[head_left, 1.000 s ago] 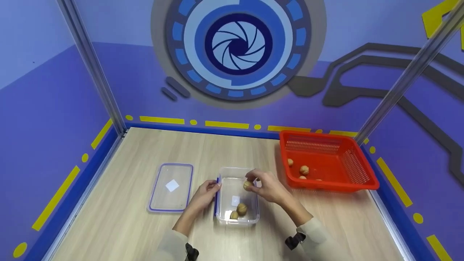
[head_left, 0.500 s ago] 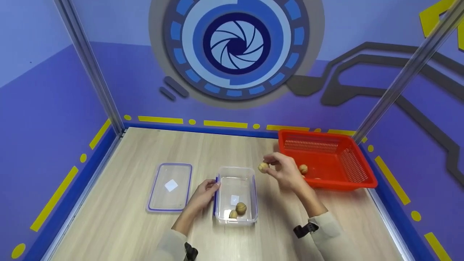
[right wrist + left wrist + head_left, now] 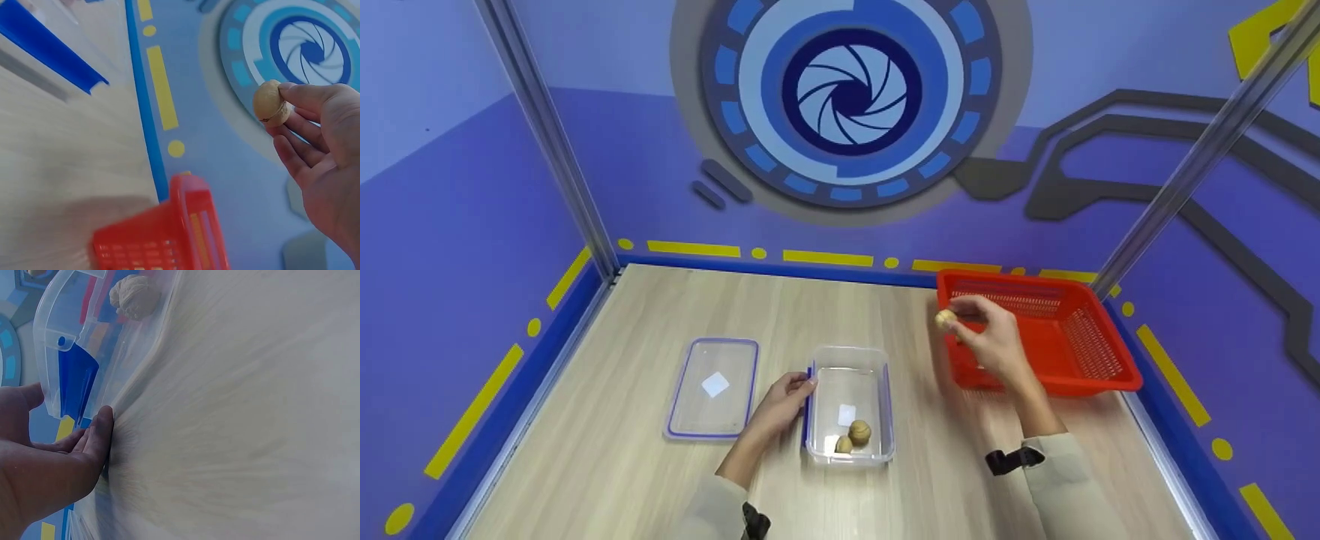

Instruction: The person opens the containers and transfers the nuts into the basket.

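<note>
My right hand (image 3: 994, 341) pinches a walnut (image 3: 945, 319) between thumb and fingers, above the left side of the red plastic basket (image 3: 1110, 384). The right wrist view shows this walnut (image 3: 270, 104) at the fingertips, clear of the basket rim. My left hand (image 3: 780, 405) rests against the left side of a clear plastic food container (image 3: 885, 375), at its blue latch (image 3: 76, 379). The thumb is by the rim, the fingers low near the table. The container is uncovered. Two walnuts (image 3: 859, 432) lie at its near end.
A clear lid (image 3: 712, 412) with a blue seal lies flat on the wooden table (image 3: 645, 315), left of the container. My right hand hides part of the basket's inside. Printed panels (image 3: 840, 202) and metal posts enclose the table.
My right hand has moved from over the container to above the basket, right and away from me, still pinching the walnut. The left hand and container have stayed in place.
</note>
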Motion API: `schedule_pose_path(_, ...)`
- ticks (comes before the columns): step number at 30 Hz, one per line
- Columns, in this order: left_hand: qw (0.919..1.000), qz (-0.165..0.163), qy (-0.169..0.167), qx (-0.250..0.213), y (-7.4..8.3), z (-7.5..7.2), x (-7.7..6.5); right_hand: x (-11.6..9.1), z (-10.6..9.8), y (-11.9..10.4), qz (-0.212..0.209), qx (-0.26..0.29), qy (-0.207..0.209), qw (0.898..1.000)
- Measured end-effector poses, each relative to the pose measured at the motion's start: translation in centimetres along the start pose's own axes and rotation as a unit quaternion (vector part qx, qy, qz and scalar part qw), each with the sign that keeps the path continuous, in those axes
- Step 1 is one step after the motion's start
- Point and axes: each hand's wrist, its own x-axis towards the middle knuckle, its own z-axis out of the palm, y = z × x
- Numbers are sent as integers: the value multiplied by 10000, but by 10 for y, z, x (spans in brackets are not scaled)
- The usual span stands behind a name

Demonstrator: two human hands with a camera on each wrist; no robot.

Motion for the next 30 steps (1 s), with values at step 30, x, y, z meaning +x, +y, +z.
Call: schedule_pose_path(30,9989,-122,-121,-425,-1,0,-1,-15,-20,93,1038,-70,1005,9895)
